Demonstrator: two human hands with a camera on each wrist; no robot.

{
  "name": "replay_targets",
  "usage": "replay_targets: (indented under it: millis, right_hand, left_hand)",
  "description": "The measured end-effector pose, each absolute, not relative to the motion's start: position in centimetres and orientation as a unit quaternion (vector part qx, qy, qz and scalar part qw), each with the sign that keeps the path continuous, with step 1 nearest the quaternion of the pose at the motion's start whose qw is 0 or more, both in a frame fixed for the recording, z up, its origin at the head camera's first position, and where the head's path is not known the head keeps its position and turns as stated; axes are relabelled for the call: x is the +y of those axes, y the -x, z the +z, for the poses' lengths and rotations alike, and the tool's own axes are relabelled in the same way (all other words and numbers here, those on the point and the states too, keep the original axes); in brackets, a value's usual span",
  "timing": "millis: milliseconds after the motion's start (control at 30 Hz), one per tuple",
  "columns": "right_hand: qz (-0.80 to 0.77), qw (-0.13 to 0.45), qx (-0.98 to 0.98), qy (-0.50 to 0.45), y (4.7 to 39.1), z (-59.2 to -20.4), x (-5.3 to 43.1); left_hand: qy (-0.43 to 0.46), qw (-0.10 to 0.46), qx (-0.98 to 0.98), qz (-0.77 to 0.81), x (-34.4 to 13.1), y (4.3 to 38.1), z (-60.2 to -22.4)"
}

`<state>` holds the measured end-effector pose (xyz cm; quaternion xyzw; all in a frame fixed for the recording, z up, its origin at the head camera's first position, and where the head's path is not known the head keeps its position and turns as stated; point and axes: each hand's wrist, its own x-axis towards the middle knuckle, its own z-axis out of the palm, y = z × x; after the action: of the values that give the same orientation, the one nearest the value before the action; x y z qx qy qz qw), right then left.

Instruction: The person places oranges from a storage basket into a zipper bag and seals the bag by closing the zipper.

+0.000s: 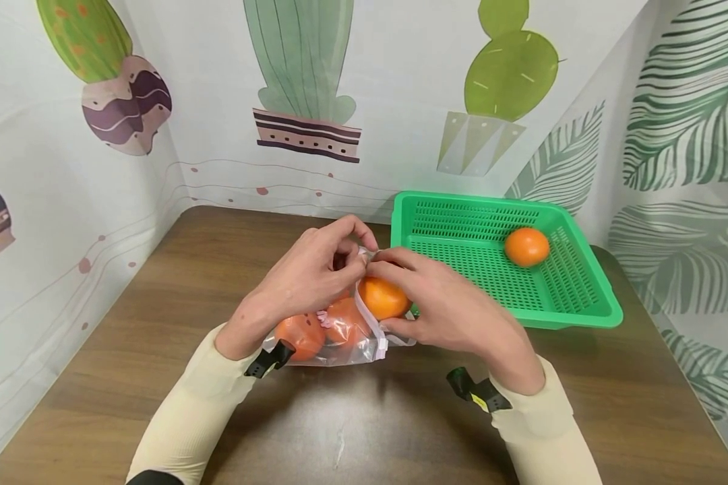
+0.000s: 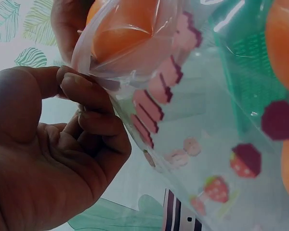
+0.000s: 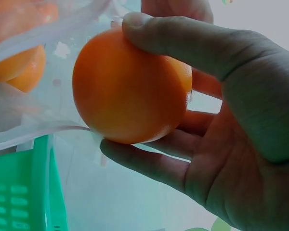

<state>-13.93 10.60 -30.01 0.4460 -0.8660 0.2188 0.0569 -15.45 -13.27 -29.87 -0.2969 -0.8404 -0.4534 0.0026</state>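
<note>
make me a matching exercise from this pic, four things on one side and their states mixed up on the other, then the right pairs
Column one
1. green perforated plastic basket
2. clear plastic bag with pink print
3. person's left hand
4. person's right hand

Column two
A. grips a round orange fruit at the bag's mouth
B. contains a lone orange fruit
C. pinches the bag's rim
D. contains more than one orange fruit

Right pairs: 1-B, 2-D, 3-C, 4-A
</note>
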Motion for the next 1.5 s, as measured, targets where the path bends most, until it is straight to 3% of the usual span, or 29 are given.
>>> replay_targets:
  millis: [433, 733, 1500]
  right_hand:
    - [0.226, 0.037, -0.863, -0.450, 14.5, -30.1, 11.1]
    - [0.151, 0.115, -0.883, -0.430, 14.6, -30.7, 9.9]
    - [0.087, 0.170, -0.871, -0.452, 14.4, -32.7, 7.8]
  left_hand:
    - [0.306, 0.001, -0.833, -0.462, -13.5, 15.2, -29.5]
    - [0.314, 0.006, -0.833, -0.455, -13.4, 15.2, -29.5]
    - [0.321, 0.011, -0.830, -0.456, -13.7, 15.0, -29.1]
